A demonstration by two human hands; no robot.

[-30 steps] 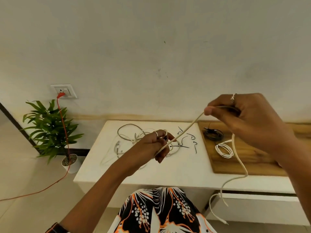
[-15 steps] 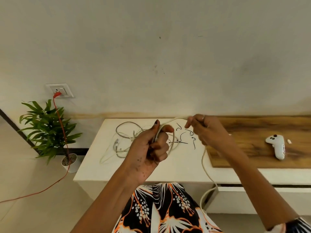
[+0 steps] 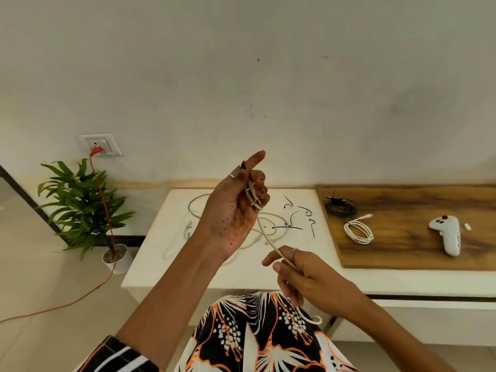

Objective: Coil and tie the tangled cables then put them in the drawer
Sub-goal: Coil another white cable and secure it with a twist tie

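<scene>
White table meets wooden board beneath plain wall.

Soft, even daylight fills the room, with no glare and only faint shadows beneath the white table edge. Wide-angle distortion bows the wall line and tabletop toward the frame edges. Focus is fairly sharp at centre, with slight softness and compression smearing throughout.
</scene>
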